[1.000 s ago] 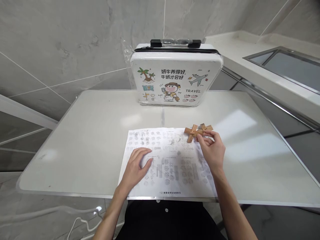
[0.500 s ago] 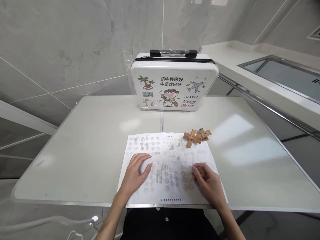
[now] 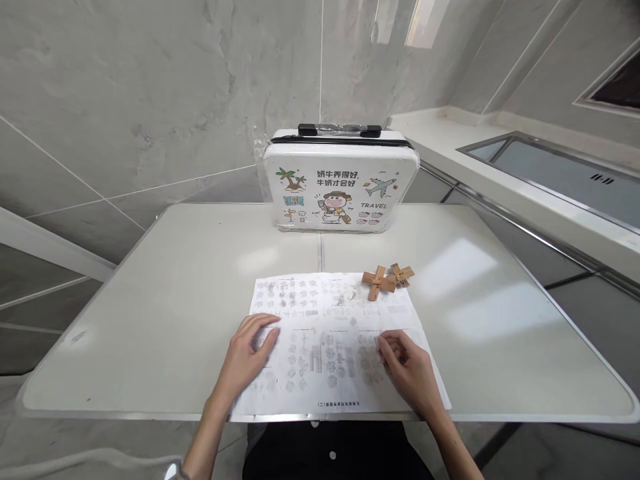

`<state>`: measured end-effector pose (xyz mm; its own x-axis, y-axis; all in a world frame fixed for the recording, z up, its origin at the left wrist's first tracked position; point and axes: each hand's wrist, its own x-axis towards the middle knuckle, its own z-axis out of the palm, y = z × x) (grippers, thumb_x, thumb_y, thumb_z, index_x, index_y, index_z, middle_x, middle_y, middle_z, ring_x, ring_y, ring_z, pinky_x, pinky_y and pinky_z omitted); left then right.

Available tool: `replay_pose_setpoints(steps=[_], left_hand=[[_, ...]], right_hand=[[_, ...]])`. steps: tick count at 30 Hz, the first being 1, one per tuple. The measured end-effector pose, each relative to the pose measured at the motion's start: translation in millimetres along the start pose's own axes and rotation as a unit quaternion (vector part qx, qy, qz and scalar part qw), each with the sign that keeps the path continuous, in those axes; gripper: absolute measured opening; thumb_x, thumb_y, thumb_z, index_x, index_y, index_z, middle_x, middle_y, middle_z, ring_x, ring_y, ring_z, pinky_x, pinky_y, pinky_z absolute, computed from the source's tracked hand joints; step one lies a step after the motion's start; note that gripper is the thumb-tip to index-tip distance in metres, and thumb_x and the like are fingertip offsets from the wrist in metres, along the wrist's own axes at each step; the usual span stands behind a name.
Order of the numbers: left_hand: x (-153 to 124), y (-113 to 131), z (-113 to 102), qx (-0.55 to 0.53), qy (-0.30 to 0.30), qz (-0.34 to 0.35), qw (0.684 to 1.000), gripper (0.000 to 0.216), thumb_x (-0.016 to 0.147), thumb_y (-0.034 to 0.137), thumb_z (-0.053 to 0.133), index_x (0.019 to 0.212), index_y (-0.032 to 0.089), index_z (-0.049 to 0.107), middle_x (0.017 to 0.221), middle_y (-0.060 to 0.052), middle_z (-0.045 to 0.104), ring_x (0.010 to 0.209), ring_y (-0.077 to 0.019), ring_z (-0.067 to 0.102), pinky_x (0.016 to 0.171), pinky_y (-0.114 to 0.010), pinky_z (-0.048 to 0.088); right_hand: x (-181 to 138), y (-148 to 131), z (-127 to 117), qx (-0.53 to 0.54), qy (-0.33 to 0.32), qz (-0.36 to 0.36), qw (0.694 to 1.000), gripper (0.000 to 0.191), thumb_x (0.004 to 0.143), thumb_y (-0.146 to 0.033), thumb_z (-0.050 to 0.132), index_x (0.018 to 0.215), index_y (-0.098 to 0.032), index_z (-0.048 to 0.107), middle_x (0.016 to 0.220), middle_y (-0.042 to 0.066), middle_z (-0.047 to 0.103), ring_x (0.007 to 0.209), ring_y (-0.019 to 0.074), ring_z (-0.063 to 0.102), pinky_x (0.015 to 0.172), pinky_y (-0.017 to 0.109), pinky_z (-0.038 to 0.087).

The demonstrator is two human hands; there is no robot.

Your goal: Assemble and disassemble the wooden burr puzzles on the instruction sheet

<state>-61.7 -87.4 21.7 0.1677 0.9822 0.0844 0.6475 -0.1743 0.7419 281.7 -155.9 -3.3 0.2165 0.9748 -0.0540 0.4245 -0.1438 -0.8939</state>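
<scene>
A large creased paper sheet printed with rows of small diagrams lies on the table near its front edge. My left hand rests on the sheet's left side, thumb and fingers apart, holding nothing. On the right side of the sheet lies my right hand, its fingers curled in with the thumb against the index finger; nothing shows in it. Beyond that hand, at the sheet's far right corner, sit cross-shaped wooden puzzle pieces and a second wooden cluster touching or very near them.
A white cartoon-printed case in clear plastic wrap stands upright at the back of the white table. Behind it is a grey tiled wall. A counter with a sink runs along the right.
My left hand has slid left and toward me across the sheet. My right hand stays in about the same place. The view has tilted up slightly.
</scene>
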Motion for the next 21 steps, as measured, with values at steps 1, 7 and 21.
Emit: replay_pose_setpoints(steps=[1,7,21], left_hand=[[-0.3,-0.4,0.1,0.0,0.004,-0.001,1.0,0.027,0.104,0.048,0.06,0.118,0.03,0.075,0.126,-0.006,0.074,0.123,-0.0273,0.067,0.109,-0.047,0.056],[-2.8,2.5,4.7,0.003,0.02,-0.001,1.0,0.026,0.104,0.046,0.06,0.117,0.029,0.076,0.125,-0.006,0.075,0.121,-0.0269,0.068,0.106,-0.046,0.057],[-2.1,-0.2,3.3,0.017,0.025,-0.003,1.0,0.024,0.104,0.046,0.061,0.114,0.03,0.077,0.122,-0.005,0.076,0.118,-0.0259,0.07,0.104,-0.043,0.058]], right_hand=[[-0.1,-0.5,0.1,-0.002,0.0,-0.001,1.0,0.044,0.103,-0.064,0.056,0.095,-0.022,0.068,0.066,0.001,0.066,0.057,0.0185,0.058,0.059,0.029,0.051],[-0.4,-1.6,0.3,-0.011,0.001,-0.008,1.0,0.045,0.102,-0.065,0.056,0.094,-0.022,0.069,0.066,0.001,0.065,0.058,0.0191,0.059,0.058,0.029,0.05],[0.3,-0.8,1.5,0.001,-0.002,-0.008,1.0,0.044,0.103,-0.063,0.056,0.093,-0.023,0.07,0.066,0.001,0.063,0.057,0.0185,0.057,0.056,0.029,0.05]])
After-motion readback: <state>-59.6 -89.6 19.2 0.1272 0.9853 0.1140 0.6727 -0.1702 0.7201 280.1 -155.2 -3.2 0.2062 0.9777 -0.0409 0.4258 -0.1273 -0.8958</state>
